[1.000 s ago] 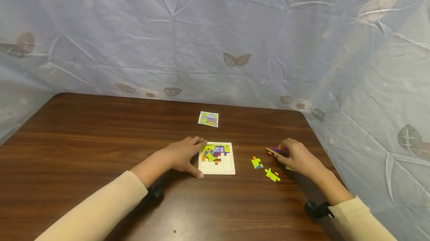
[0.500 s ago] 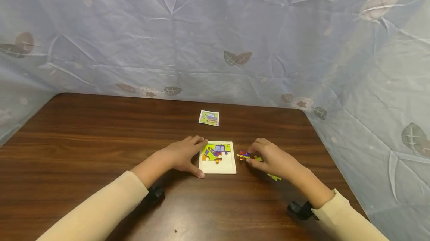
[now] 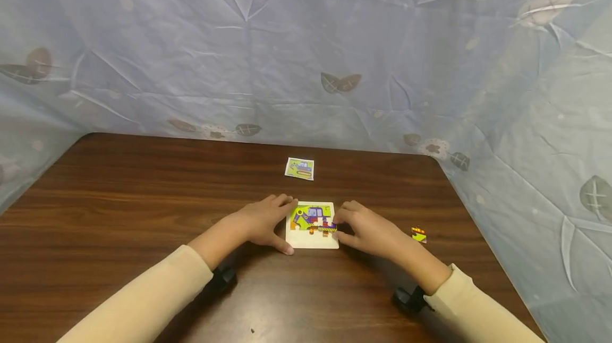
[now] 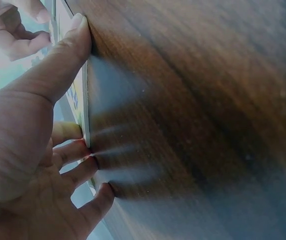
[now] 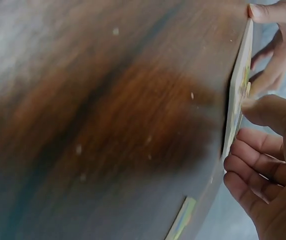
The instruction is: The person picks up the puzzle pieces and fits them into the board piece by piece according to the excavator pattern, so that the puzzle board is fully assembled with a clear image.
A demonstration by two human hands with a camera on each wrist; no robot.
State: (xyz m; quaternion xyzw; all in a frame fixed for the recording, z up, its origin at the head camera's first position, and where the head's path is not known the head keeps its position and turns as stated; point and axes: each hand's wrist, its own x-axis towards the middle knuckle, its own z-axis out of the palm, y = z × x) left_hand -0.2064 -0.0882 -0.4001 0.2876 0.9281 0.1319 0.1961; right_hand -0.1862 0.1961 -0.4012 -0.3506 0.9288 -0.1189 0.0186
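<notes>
The left hand [image 3: 260, 222] is bracing the white puzzle tray [image 3: 312, 241] from its left edge, thumb and fingers curled against the rim, apparently so the tray is not sliding. The right hand [image 3: 365, 230] is pinching a puzzle piece [image 3: 327, 228] and setting it into the tray just beyond its fingertips, at the tray's right side. The piece's striped long axis is running left to right. A loose piece [image 3: 418, 234] is lying to the right of that hand.
</notes>
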